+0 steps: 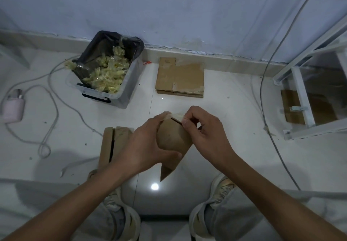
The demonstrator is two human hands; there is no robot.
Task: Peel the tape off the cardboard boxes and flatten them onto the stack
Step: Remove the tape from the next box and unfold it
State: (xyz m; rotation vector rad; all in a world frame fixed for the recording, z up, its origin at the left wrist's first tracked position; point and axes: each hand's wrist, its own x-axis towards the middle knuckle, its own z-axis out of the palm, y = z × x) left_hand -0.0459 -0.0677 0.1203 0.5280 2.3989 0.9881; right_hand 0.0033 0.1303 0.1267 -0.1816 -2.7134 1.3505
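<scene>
Left hand (148, 143) wraps around the small cardboard box (173, 137), held above the floor between the knees. Right hand (202, 128) pinches the tape (176, 115) at the box's far top edge. Step in hand: peeling, judged. Next likely needs a steady pull along the seam, then discarding into the bin (105, 71), far left. Flattened stack (180, 77) lies far, by the wall; another box (114, 143) near left.

Dim, bluish; glare spot on floor (154, 186); fisheye edges.
</scene>
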